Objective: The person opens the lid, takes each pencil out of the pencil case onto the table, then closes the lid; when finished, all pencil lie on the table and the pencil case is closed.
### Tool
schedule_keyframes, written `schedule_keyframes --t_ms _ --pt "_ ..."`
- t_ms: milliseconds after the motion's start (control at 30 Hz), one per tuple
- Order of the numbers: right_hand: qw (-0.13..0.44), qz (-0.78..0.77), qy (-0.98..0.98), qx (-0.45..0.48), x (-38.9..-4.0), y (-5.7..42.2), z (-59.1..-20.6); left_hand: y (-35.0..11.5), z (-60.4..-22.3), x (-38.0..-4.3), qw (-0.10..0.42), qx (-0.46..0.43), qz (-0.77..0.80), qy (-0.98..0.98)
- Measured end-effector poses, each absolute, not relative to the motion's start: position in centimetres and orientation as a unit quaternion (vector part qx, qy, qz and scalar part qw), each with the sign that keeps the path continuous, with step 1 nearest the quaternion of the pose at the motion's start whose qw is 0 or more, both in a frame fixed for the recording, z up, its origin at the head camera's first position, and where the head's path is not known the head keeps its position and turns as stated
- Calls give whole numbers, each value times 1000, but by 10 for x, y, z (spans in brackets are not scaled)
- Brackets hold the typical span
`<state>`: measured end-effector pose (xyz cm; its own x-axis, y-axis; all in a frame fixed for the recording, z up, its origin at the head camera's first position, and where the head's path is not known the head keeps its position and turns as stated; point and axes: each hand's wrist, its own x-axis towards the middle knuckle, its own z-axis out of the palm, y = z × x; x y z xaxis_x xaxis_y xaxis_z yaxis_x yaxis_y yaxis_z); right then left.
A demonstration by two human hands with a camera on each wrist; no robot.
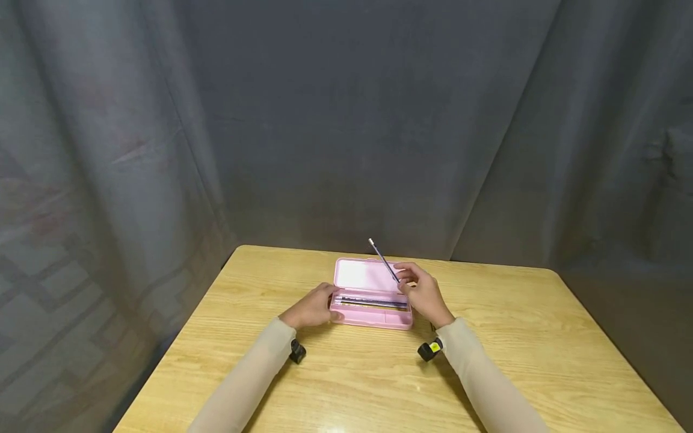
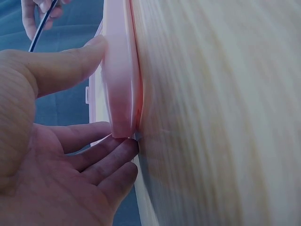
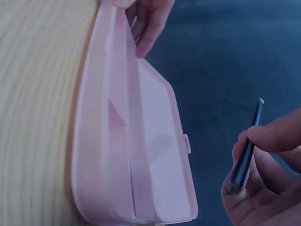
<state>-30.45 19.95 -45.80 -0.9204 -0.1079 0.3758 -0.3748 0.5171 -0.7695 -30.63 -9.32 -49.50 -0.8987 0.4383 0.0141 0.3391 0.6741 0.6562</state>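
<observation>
A pink pencil case (image 1: 361, 315) lies on the table with its lid (image 1: 358, 274) folded back, away from the person. Several pencils (image 1: 373, 302) lie lengthwise in its rear part. At the left end, my left hand (image 1: 313, 307) grips the case, the thumb at the front corner and the fingers round the far side. My right hand (image 1: 425, 293) pinches a dark blue pencil (image 1: 384, 260) between thumb and fingers, above the right part of the lid. This pencil slants up to the left, its pale end highest. In the right wrist view the pencil (image 3: 245, 157) is apart from the case.
The light wooden table (image 1: 346, 379) has rounded far corners. Behind it hangs a grey curtain (image 1: 346, 132), with more curtain along both sides. Black wrist devices (image 1: 430, 349) sit at both sleeve cuffs.
</observation>
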Motion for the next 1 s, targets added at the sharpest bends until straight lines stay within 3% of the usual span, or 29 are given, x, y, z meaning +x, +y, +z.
schedule_keyframes --t_ms 433,1000 --pt "173 494 -845 106 -308 214 -451 -93 -494 -307 78 214 345 911" --pt "168 513 -839 67 -310 239 -443 -91 -490 -306 72 217 343 911"
